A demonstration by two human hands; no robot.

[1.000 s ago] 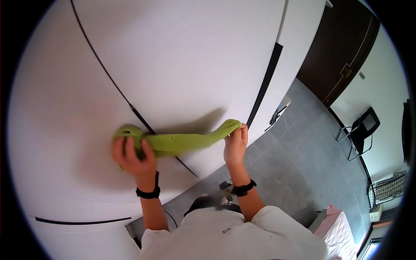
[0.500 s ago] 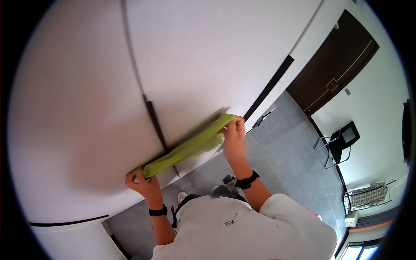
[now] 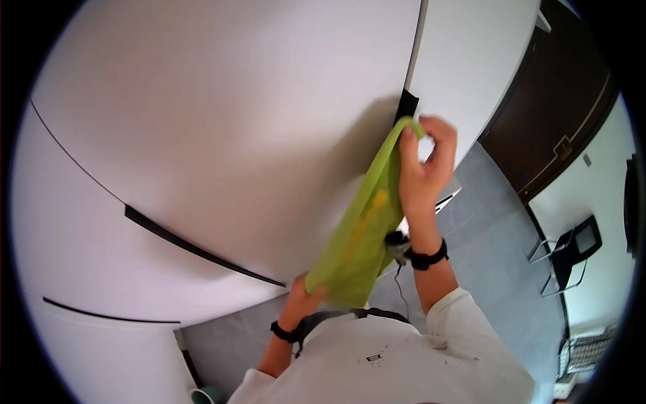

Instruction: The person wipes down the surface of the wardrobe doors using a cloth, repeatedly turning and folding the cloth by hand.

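A light green cloth (image 3: 367, 242) with a blurred yellow print hangs stretched between my two hands, slanting up to the right in front of a white cabinet door (image 3: 269, 121). My right hand (image 3: 427, 158) pinches its upper corner between thumb and finger, close to a black handle strip (image 3: 406, 106). At the lower left, my left hand (image 3: 304, 301) grips the other end, near waist height; its fingers are partly covered by the cloth and smeared. Each wrist wears a black band.
Another long black handle strip (image 3: 202, 248) runs along the cabinet at left. On the right are a dark brown door (image 3: 538, 108), a black chair (image 3: 577, 249) with metal legs, and a patterned cloth (image 3: 587, 353) by the wall. A grey tiled floor (image 3: 478, 222) lies below.
The cloth has swung from a shallow slant to a steeper one and spread wider, showing its yellow print. My right hand rose and moved right; my left moved right and slightly down. The view turned.
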